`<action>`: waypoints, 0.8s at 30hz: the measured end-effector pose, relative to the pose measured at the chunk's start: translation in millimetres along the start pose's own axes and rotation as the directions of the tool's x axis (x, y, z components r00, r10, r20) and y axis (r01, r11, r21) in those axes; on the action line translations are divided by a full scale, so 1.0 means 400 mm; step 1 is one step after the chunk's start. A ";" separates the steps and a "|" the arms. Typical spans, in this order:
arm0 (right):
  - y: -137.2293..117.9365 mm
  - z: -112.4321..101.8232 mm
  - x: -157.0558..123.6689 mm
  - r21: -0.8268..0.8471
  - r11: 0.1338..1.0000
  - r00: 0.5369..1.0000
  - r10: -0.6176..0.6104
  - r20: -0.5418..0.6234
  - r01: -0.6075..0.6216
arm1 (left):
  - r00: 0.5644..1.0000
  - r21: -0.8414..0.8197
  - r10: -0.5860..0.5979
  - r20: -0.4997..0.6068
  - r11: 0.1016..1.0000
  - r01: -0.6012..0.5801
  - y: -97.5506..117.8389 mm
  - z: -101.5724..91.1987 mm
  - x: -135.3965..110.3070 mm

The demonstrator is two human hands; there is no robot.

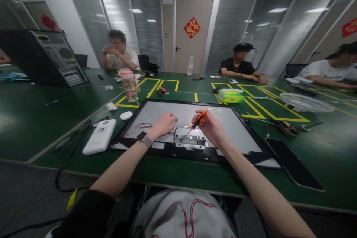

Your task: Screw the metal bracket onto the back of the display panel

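An orange-and-black screwdriver is in my right hand. Its shaft slants down to the left, and the tip is at the metal bracket in the middle of a flat display panel. Whether the tip sits in a screw is too small to tell. My left hand, with a watch on the wrist, lies over the panel just left of the bracket. Its fingers are stretched out and hold nothing I can see. Thin wires run across the panel by that hand. The panel has a black frame and a grey back.
Left of the panel lie a white power bank and a white oval case. Beyond stand a pink-lidded bottle, a tissue pack and a computer case. A black phone-like slab lies right. People sit opposite.
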State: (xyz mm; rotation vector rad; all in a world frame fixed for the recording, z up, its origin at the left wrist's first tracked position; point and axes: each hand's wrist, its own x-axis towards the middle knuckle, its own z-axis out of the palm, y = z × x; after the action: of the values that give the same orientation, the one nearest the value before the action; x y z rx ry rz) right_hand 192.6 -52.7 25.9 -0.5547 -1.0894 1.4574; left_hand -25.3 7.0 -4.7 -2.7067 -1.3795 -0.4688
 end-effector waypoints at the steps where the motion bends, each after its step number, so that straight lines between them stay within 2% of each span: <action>1: 0.001 0.002 0.000 0.000 1.000 1.000 0.010 0.023 -0.010 | 1.000 0.002 -0.001 -0.002 1.000 0.001 -0.001 0.001 0.000; 4: 0.003 0.010 -0.001 0.025 0.999 0.997 0.025 0.076 -0.027 | 1.000 -0.001 -0.006 -0.005 1.000 0.006 -0.004 0.005 0.000; 13: 0.000 0.020 -0.004 0.099 0.994 0.991 0.022 0.135 -0.036 | 1.000 0.004 -0.008 0.005 1.000 0.008 -0.004 0.007 0.002; 24: -0.002 0.031 -0.006 0.064 0.998 0.991 0.011 0.137 -0.020 | 1.000 0.010 0.007 -0.008 1.000 -0.007 -0.008 0.011 0.002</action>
State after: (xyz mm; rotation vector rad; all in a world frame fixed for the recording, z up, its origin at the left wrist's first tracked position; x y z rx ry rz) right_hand 183.2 -59.1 31.8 -0.4234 -1.1419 1.5567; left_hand -26.3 10.4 -9.0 -2.6980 -1.3657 -0.4704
